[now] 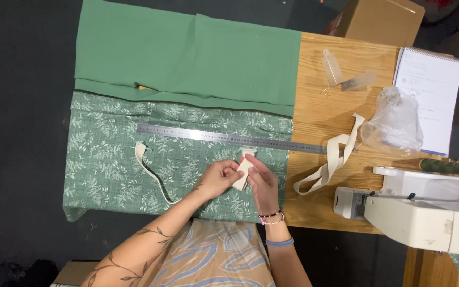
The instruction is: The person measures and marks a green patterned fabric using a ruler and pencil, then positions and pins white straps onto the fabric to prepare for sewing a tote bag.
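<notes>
We note both hands, left hand [220, 178] and right hand [261, 180], pinching the cream strap [242, 172] mid-fold; ruler [229, 138] just beyond; next calls for firm creasing.

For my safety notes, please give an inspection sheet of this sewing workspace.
Surface: wooden table, left part covered by fabric.
Job's things: cream strap piece; fern-print green fabric; plain green fabric; steel ruler.
Clutter: loose cream strap, plastic bag, notebook, clear clips.
Fingers: left hand and right hand both pinch the strap piece.
Cables: nothing seen.
Surroundings: sewing machine, cardboard box, dark floor.
</notes>
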